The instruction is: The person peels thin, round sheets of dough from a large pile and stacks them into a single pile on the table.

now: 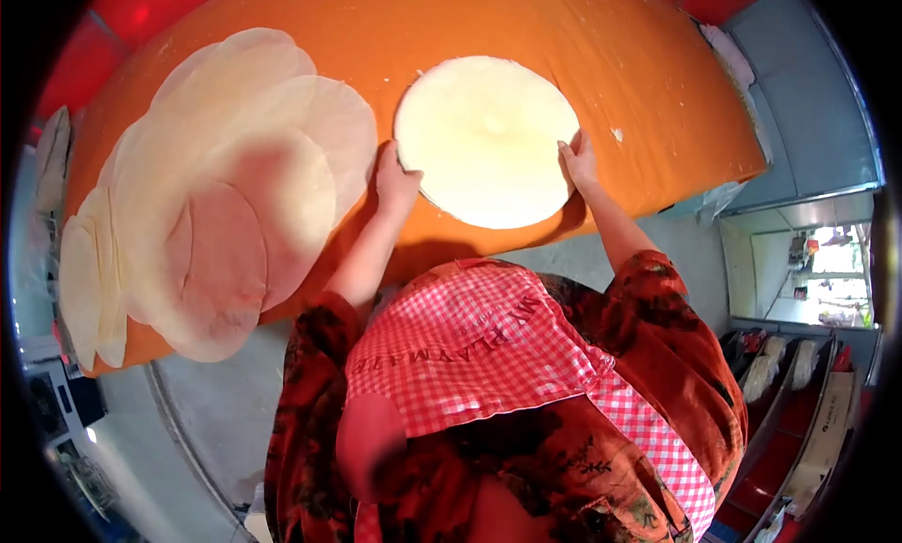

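A large, pale round of dough (484,144) is at the middle of the orange-covered table (648,101). My left hand (398,181) grips its lower left edge, thumb on top and the other fingers mostly hidden at the rim. On the opposite side my right hand (579,158) holds the right edge in the same way. Left of my left hand, many thin round dough sheets (254,101) lie overlapping, some hanging over the table's near edge. A reddish shadow falls across part of them.
Folded thin sheets (85,275) lie at the table's left end. White flecks dot the orange cloth. My body in a red checked apron (470,346) stands against the near side. Shelves with long boxes (817,430) are at lower right, and a grey cabinet (808,111) stands right of the table.
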`<action>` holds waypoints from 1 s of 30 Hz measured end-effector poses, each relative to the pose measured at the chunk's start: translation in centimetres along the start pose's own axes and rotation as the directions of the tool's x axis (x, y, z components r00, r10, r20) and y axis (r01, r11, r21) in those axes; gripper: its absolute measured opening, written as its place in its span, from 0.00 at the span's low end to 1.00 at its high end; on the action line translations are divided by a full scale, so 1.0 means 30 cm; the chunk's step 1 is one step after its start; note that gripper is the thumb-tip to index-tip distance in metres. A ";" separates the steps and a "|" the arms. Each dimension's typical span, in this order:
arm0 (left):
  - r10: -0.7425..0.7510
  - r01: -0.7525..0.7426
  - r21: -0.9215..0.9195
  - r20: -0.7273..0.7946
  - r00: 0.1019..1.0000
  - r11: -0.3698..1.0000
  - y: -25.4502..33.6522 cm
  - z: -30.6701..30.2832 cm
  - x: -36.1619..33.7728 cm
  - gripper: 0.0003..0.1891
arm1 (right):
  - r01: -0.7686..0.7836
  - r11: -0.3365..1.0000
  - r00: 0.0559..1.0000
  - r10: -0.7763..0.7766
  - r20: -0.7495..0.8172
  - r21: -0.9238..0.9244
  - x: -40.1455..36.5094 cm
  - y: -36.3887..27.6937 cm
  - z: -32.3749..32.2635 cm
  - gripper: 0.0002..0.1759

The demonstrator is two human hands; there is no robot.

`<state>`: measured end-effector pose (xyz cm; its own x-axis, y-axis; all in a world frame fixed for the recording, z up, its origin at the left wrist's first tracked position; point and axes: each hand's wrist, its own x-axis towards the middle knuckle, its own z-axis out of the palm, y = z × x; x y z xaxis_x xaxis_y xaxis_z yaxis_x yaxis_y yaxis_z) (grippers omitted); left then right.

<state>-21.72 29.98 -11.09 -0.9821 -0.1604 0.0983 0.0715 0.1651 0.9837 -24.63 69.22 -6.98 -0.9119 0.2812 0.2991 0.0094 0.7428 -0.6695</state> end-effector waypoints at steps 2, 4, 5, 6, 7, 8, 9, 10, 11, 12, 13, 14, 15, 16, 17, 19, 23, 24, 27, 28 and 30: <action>0.038 -0.042 0.198 0.027 0.999 0.979 0.197 -0.103 -0.103 0.30 | -0.097 0.983 0.987 0.115 0.108 -0.156 0.018 -0.044 -0.032 0.35; 0.011 -0.008 -0.016 0.159 0.987 1.000 0.153 -0.222 -0.217 0.23 | -0.140 0.945 0.963 0.199 0.180 -0.295 0.039 -0.060 -0.040 0.35; 0.001 0.017 -0.070 0.247 0.969 0.997 0.122 -0.307 -0.281 0.19 | -0.121 0.927 0.953 0.209 0.220 -0.355 0.064 -0.042 -0.042 0.36; -0.001 0.044 -0.121 0.334 0.942 0.992 0.091 -0.401 -0.352 0.17 | -0.120 0.957 0.976 0.163 0.147 -0.266 0.076 -0.033 -0.031 0.36; 0.037 -0.013 -0.091 0.269 0.962 0.996 0.071 -0.481 -0.435 0.13 | -0.111 0.978 0.990 0.125 0.070 -0.176 0.077 -0.018 -0.022 0.36; -0.209 0.255 -0.179 0.242 0.948 0.950 0.087 -0.570 -0.539 0.12 | -0.096 0.992 0.995 0.095 -0.009 -0.087 0.079 0.023 -0.015 0.36; -0.314 0.357 -0.177 0.233 0.921 0.917 0.057 -0.673 -0.626 0.12 | -0.214 0.972 0.973 0.221 -0.072 0.096 0.120 0.143 0.013 0.37; -0.418 0.443 -0.226 0.149 0.896 0.868 0.075 -0.751 -0.705 0.12 | -0.234 0.961 0.971 0.239 0.013 -0.150 0.136 0.142 0.005 0.37; -0.518 0.526 -0.237 0.101 0.849 0.816 0.052 -0.825 -0.781 0.11 | -0.224 0.894 0.957 0.277 0.086 -0.388 0.135 0.131 -0.005 0.38; -0.615 0.608 -0.249 0.057 0.786 0.754 0.023 -0.905 -0.865 0.10 | -0.185 0.776 0.931 0.336 0.146 -0.604 0.128 0.141 -0.018 0.39; -0.653 0.639 -0.273 0.049 0.756 0.719 -0.044 -0.979 -0.967 0.11 | -0.167 0.807 0.921 0.332 0.202 -0.566 0.149 0.181 -0.025 0.43; -0.687 0.664 -0.300 0.036 0.725 0.685 -0.098 -1.029 -1.054 0.12 | -0.203 0.814 0.901 0.373 0.221 -0.544 0.163 0.155 -0.039 0.43; -0.735 0.675 -0.378 -0.025 0.677 0.634 -0.098 -1.059 -1.111 0.13 | -0.237 0.820 0.878 0.410 0.246 -0.521 0.176 0.113 -0.049 0.43; -0.781 0.672 -0.459 -0.083 0.619 0.581 -0.096 -1.083 -1.163 0.15 | -0.266 0.825 0.853 0.442 0.276 -0.498 0.188 0.079 -0.055 0.43; -0.823 0.653 -0.542 -0.141 0.550 0.529 -0.093 -1.107 -1.201 0.17 | -0.272 0.826 0.842 0.452 0.294 -0.493 0.211 0.117 -0.083 0.44; -0.807 0.386 -0.808 -0.174 0.564 0.445 -0.062 -1.155 -1.206 0.19 | -0.404 0.660 0.915 0.295 -0.277 -0.633 0.165 0.036 0.080 0.42; -0.674 -0.018 -0.962 -0.205 0.710 0.273 0.047 -1.210 -1.085 0.22 | 0.080 0.847 0.973 -0.181 -0.144 -0.525 0.147 -0.177 0.140 0.31; -0.620 -0.081 -0.972 -0.203 0.758 0.221 0.059 -1.225 -1.052 0.22 | 0.234 0.916 0.963 -0.265 -0.055 -0.327 0.075 -0.347 0.214 0.26; -0.701 -0.033 -0.967 -0.206 0.683 0.253 0.056 -1.246 -0.970 0.20 | 0.428 0.889 0.799 -0.457 0.392 0.164 -0.276 -0.965 0.435 0.24; -0.729 -0.036 -0.967 -0.215 0.650 0.252 0.068 -1.248 -0.949 0.19 | 0.427 0.837 0.641 -0.547 0.538 0.343 -0.406 -1.157 0.498 0.26; -0.710 0.069 -0.886 -0.319 0.628 0.459 0.107 -1.246 -0.921 0.16 | 0.757 0.530 0.196 -0.742 0.640 0.382 -0.606 -1.500 0.540 0.33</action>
<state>12.14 -1.43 -5.03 -0.6117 -0.5281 -0.5891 0.1190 -0.7976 0.5914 -15.11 20.86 6.69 -0.4488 -0.8855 0.1202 -0.8423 0.3742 -0.3880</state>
